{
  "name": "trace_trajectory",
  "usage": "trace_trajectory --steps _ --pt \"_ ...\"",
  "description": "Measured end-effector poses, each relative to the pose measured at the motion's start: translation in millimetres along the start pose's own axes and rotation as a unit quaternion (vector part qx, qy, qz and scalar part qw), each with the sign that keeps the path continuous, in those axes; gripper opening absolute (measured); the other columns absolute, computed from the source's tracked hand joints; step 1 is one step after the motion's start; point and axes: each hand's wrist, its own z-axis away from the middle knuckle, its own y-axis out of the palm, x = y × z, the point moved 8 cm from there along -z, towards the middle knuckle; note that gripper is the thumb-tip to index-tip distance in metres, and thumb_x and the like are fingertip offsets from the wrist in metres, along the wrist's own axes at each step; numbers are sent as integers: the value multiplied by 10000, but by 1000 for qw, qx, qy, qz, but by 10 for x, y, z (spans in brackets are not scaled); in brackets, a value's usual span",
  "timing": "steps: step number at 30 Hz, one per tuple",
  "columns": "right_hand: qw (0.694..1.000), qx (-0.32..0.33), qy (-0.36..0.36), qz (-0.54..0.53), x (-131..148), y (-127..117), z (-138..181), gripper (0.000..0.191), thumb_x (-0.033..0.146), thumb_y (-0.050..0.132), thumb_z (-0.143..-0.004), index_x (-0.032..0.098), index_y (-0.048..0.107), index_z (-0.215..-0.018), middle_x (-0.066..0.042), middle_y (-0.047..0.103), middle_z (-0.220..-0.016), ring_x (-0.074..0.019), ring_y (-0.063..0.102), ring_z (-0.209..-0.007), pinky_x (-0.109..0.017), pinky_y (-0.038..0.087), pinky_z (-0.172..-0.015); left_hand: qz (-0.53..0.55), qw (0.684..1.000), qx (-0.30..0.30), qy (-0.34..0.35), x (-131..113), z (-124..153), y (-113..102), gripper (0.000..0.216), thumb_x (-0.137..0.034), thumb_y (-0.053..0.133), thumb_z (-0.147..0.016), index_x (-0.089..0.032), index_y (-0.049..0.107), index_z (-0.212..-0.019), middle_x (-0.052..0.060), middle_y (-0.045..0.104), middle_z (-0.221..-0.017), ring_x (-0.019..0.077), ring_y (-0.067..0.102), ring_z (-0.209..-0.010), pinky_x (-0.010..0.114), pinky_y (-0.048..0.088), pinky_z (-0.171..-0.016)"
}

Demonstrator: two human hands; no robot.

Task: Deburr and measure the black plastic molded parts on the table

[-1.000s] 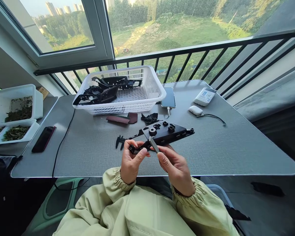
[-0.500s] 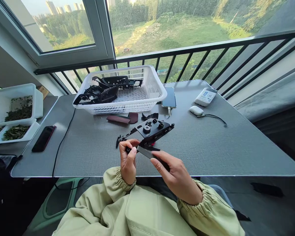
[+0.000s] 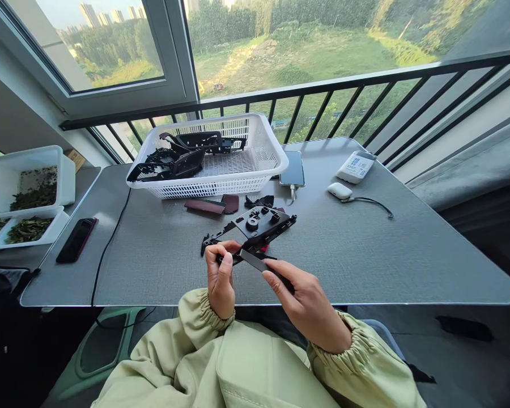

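Observation:
My left hand [image 3: 221, 279] is closed, thumb against fingers, on the near end of a black moulded plastic part [image 3: 264, 225]. This part has round bosses and clips on top and angles up away from me over the table. My right hand [image 3: 309, 300] grips a flat dark grey bar [image 3: 255, 262], its kind unclear. The bar's far end lies at the plastic part's near edge, close to my left fingertips; whether they touch I cannot tell. A bit of red shows under the part. Behind it lie a maroon strip [image 3: 206, 205] and a small black scrap [image 3: 260, 201].
A white basket [image 3: 212, 186] with black plastic parts stands at the back. Around it are a phone on a cable [image 3: 292, 168], a white box [image 3: 356, 166], a white earbud case [image 3: 339, 191] and a dark phone [image 3: 75, 240]. White tubs [image 3: 66, 181] of leaves stand left.
The plastic part's far end has dipped slightly and shifted a little left. The bar in my right hand has moved slightly right. Both hands keep their hold.

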Motion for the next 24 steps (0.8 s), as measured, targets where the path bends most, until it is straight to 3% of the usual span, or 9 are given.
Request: trace_trajectory --steps 5,11,24 --pt "999 32 -12 -25 3 6 -6 287 340 486 -915 175 704 -1001 -99 762 -928 -218 718 -809 -297 566 -744 -10 1000 3 5 4 -21 -5 248 -429 630 -826 -232 478 -832 11 643 -920 150 593 -856 315 455 -836" --pt "999 28 22 -23 -113 -65 11 307 365 499 -906 168 710 -1012 -108 760 -984 -240 718 -890 -320 564 -805 -73 997 -25 25 -72 -55 -7 343 -308 740 -740 -229 412 -803 -13 626 -843 115 601 -792 262 470 -778" --pt "998 51 29 -26 -85 -32 -17 312 357 491 -905 186 725 -1021 -97 763 -983 -239 717 -864 -339 565 -803 -34 998 20 56 -38 -1 -22 183 -159 566 -731 -237 437 -833 17 630 -933 178 572 -890 337 422 -825"
